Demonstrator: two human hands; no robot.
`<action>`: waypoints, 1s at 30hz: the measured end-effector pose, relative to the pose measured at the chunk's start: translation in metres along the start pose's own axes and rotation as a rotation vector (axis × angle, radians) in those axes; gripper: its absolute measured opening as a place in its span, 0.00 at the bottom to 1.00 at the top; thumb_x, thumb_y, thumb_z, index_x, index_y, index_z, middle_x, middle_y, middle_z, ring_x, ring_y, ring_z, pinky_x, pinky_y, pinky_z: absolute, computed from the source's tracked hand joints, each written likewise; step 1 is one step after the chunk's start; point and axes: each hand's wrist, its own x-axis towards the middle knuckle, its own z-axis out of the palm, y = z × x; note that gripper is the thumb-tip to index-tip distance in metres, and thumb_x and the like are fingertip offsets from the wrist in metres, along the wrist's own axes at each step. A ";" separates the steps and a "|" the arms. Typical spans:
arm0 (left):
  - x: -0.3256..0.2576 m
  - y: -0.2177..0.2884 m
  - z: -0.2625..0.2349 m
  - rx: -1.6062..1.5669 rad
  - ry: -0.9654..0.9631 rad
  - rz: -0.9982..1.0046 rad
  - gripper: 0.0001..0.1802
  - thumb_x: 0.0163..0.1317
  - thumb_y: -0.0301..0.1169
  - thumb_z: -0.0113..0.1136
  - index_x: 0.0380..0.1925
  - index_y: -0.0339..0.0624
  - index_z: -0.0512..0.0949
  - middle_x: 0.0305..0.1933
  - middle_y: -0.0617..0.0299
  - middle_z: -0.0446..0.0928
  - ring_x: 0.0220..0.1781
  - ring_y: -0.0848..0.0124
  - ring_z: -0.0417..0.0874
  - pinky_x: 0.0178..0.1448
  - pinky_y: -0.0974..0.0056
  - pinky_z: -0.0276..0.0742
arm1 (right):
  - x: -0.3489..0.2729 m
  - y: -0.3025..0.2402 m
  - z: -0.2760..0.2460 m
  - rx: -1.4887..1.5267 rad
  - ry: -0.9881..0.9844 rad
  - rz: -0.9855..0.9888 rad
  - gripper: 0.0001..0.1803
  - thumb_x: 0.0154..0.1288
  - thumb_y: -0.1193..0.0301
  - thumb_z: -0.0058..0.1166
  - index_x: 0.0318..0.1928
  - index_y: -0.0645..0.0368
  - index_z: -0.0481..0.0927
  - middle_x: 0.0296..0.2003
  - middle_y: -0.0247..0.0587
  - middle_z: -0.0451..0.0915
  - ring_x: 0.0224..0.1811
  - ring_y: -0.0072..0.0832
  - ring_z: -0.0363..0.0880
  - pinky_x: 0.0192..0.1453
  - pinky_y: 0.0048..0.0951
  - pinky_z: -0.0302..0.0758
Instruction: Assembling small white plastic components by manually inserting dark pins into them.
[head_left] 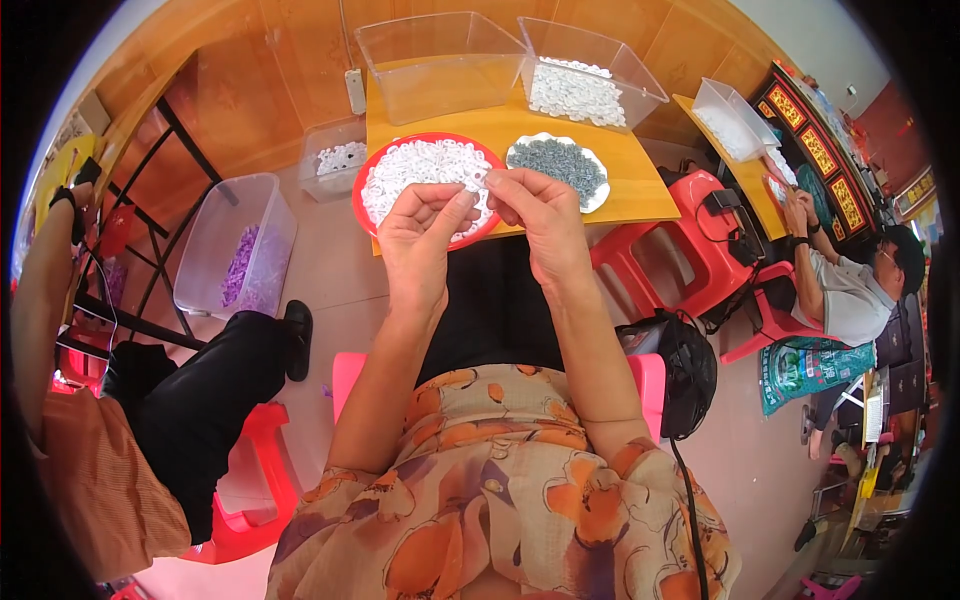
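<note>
My left hand (425, 240) and my right hand (545, 220) are raised close together over the front of a red plate (358, 208). Both have thumb and fingers pinched, their tips almost meeting. Whatever sits between them is too small to tell from the white bits behind. Heaped on that plate are small white ring-like plastic pieces (415, 165). Just right of it, a white scalloped dish (602, 192) holds many tiny grey pieces (555, 165). Both vessels stand on a yellow wooden table (645, 195).
Behind stand a clear bin (440, 70) and another clear bin (640, 90) with white pieces. A tub (195, 250) of purple pieces sits on the floor, left. Red stool (690, 225) and black bag (690, 380) are right. Co-workers (850, 290) (110, 460) sit either side.
</note>
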 end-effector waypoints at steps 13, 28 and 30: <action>-0.003 0.005 0.002 0.007 -0.019 0.007 0.07 0.69 0.23 0.71 0.44 0.34 0.83 0.42 0.55 0.89 0.40 0.73 0.90 0.47 0.70 0.85 | -0.004 0.001 0.000 -0.052 0.002 -0.039 0.10 0.73 0.69 0.67 0.43 0.64 0.90 0.30 0.30 0.83 0.30 0.15 0.70 0.38 0.19 0.65; -0.004 0.008 0.001 0.038 -0.009 0.001 0.07 0.68 0.21 0.70 0.43 0.34 0.82 0.41 0.56 0.88 0.41 0.73 0.90 0.47 0.70 0.85 | -0.002 0.005 -0.008 0.058 -0.050 0.101 0.10 0.74 0.66 0.65 0.41 0.60 0.90 0.31 0.28 0.82 0.30 0.14 0.70 0.37 0.19 0.64; -0.004 0.009 0.001 0.052 -0.001 0.014 0.07 0.68 0.21 0.70 0.43 0.34 0.82 0.41 0.56 0.88 0.41 0.73 0.90 0.47 0.70 0.85 | -0.004 0.003 -0.004 0.029 -0.029 0.082 0.10 0.74 0.66 0.65 0.41 0.60 0.90 0.30 0.28 0.82 0.30 0.14 0.70 0.36 0.20 0.64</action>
